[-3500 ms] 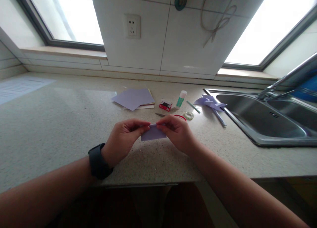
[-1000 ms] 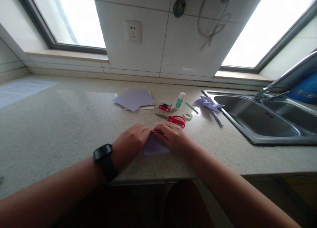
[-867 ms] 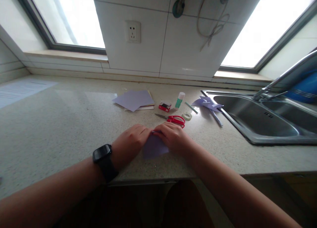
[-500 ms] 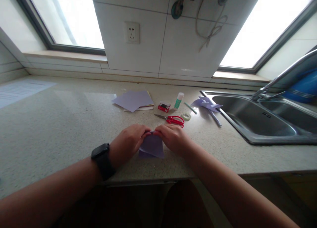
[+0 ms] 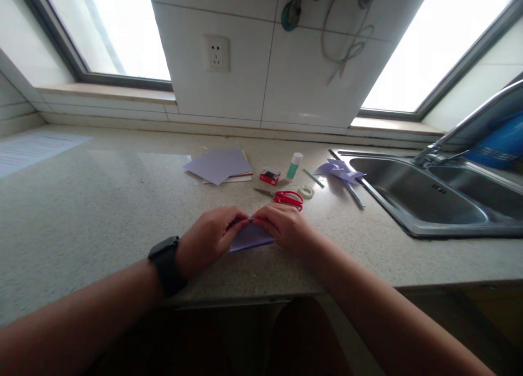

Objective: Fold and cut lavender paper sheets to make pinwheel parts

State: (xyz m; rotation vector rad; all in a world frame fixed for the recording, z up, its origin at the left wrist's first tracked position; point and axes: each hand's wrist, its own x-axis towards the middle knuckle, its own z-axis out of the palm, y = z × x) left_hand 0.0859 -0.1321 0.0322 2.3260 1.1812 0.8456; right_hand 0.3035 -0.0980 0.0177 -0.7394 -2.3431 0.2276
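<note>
Between my two hands is a folded sheet of purple paper (image 5: 250, 237), low over the counter near its front edge. My left hand (image 5: 214, 231), with a black watch on the wrist, pinches the paper's far edge from the left. From the right, my right hand (image 5: 284, 225) pinches the same edge, the fingertips of both hands almost meeting. My fingers cover that edge, so the fold there is hidden. Just beyond my right hand lie red-handled scissors (image 5: 288, 197), with a roll of tape (image 5: 306, 192) touching or close beside them.
Farther back are a stack of purple paper (image 5: 220, 166), a small red box (image 5: 270, 175), a glue stick (image 5: 294, 166) and a green strip (image 5: 314, 178). A purple paper pinwheel (image 5: 340, 171) rests by the steel sink (image 5: 412, 201). A printed sheet (image 5: 41, 147) lies far left.
The paper's near part has tipped, so less of its face shows and its lower edge sits higher. Both hands keep their pinch in nearly the same place.
</note>
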